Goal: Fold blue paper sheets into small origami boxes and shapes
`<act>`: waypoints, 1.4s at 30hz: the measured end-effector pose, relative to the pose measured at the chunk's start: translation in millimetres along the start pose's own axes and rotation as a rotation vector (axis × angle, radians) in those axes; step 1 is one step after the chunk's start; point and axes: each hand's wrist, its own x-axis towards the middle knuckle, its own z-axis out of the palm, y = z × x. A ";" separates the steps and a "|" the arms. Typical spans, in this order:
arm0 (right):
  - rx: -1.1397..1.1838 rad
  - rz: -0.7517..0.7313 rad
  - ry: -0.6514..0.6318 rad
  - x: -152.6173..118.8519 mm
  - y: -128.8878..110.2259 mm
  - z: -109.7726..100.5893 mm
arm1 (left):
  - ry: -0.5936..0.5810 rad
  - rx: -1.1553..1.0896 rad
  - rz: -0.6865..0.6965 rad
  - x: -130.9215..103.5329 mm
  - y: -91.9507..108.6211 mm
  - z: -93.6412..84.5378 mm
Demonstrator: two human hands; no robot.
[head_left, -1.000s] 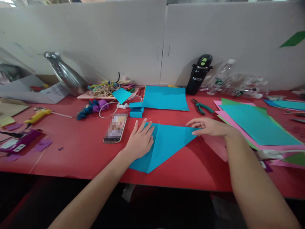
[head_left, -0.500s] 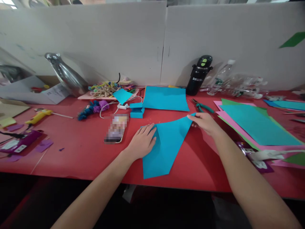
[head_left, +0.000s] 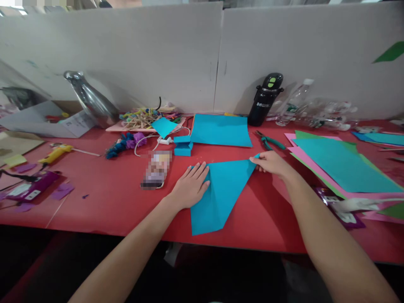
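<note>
A blue sheet of paper [head_left: 221, 193] lies before me near the front edge of the red table, its right side folded or lifted along a slant. My left hand [head_left: 192, 185] lies flat on its left part, fingers spread. At the upper right corner, my right hand [head_left: 268, 163] pinches the paper between thumb and fingers, holding that corner slightly raised. A small folded blue paper box [head_left: 183, 148] stands just beyond my left hand, and a phone [head_left: 157, 169] with a blurred screen lies to its left.
Behind are a blue sheet stack [head_left: 221, 130], pliers [head_left: 269, 141] and a black bottle [head_left: 265, 101]. Coloured paper [head_left: 344, 164] and a power strip [head_left: 339, 208] lie right. Leftward are a yellow glue gun [head_left: 56, 154], another power strip [head_left: 33, 185] and a steel jug [head_left: 94, 101].
The pinched corner and my right hand have come slightly lower, and the paper's crease has shifted a little. My left hand still presses the sheet. The whole view has drifted slightly.
</note>
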 end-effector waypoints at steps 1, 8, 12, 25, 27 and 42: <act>0.002 0.005 0.000 0.8 1.4 0.0 | 0.000 0.004 -0.001 0.1 -0.2 0.2; 0.041 0.013 0.000 -5.8 -1.5 -2.9 | 0.002 0.015 -0.003 0.4 -1.2 1.7; 0.121 0.015 -0.075 -15.3 -10.0 -7.6 | 0.012 0.004 -0.001 -0.1 -1.1 1.6; 0.024 0.026 -0.181 -15.1 -8.9 -11.6 | 0.030 0.037 0.007 -0.3 -0.6 3.9; 0.031 0.031 -0.170 -17.5 -10.3 -12.4 | 0.035 0.028 0.012 -0.7 -1.3 4.7; 0.145 -0.092 0.049 -11.0 -11.9 1.0 | 0.204 -0.060 0.006 -2.6 18.9 -20.9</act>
